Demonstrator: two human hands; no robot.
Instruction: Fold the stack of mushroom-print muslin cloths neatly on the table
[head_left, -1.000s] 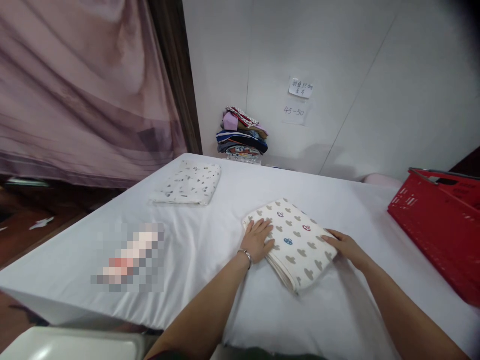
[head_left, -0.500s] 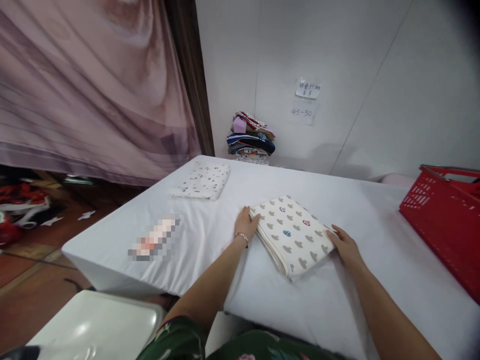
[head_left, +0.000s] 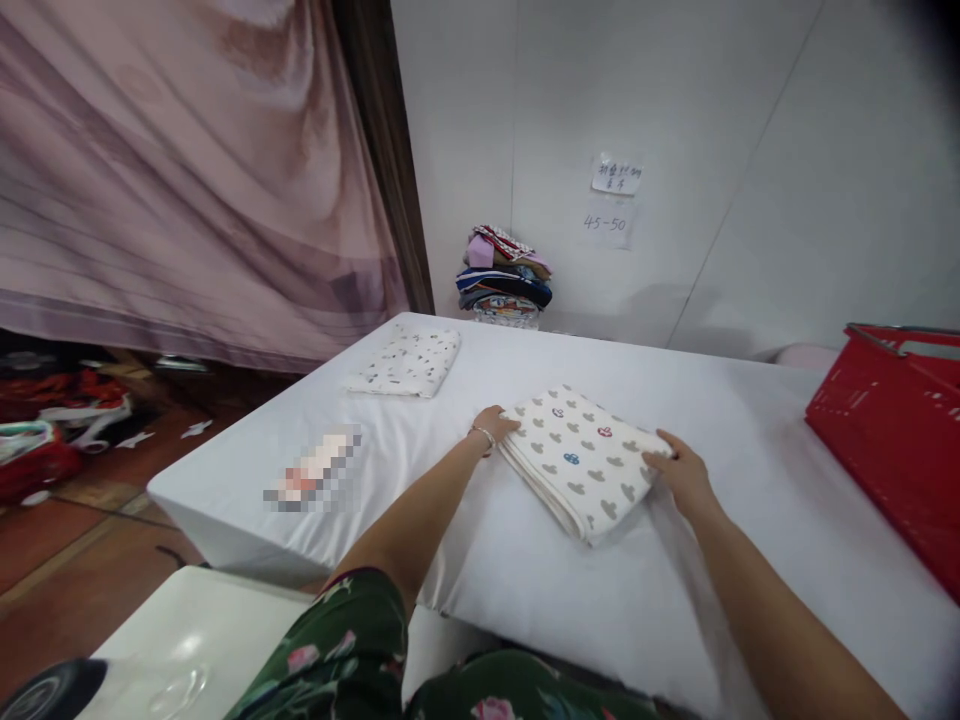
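Note:
A folded cream cloth [head_left: 581,455] with grey mushroom-like shapes and a few blue and red ones lies at an angle on the white-covered table [head_left: 525,590]. At its left corner my left hand [head_left: 495,428], with a bracelet on the wrist, pinches the edge, thumb on top and fingers partly hidden beneath. My right hand [head_left: 684,478] grips the opposite right corner, its thumb pressed on the upper side. The layered folds show along the near left edge. Farther back on the left lies another folded white cloth [head_left: 411,362] with small dark prints, apart from both hands.
A red plastic basket [head_left: 892,430] stands at the right. Behind the table is a stack of folded clothes [head_left: 504,275] by the wall. A pixelated item [head_left: 315,470] lies on the left side. A white stool [head_left: 202,630] stands at the near left, beyond it a pink curtain [head_left: 187,180].
My right hand has shifted slightly left and up with its corner of the cloth. The left fingers now reach further under the cloth's left corner.

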